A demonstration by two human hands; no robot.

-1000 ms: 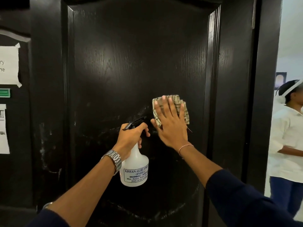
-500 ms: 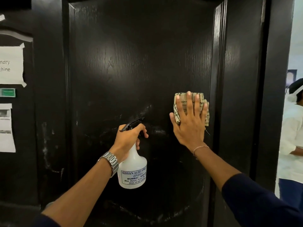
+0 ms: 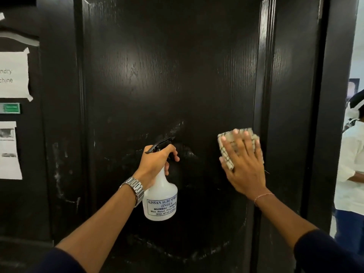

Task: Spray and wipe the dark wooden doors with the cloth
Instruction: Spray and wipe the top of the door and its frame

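left hand (image 3: 155,164) grips spray bottle (image 3: 160,201); right hand (image 3: 243,170), fingers straight, presses slightly blurred cloth (image 3: 226,152) on door (image 3: 157,75)

A folded checked cloth (image 3: 228,152) lies flat against the glossy dark wooden door (image 3: 167,75), near its right moulding; white spray bottle (image 3: 160,201) upright.
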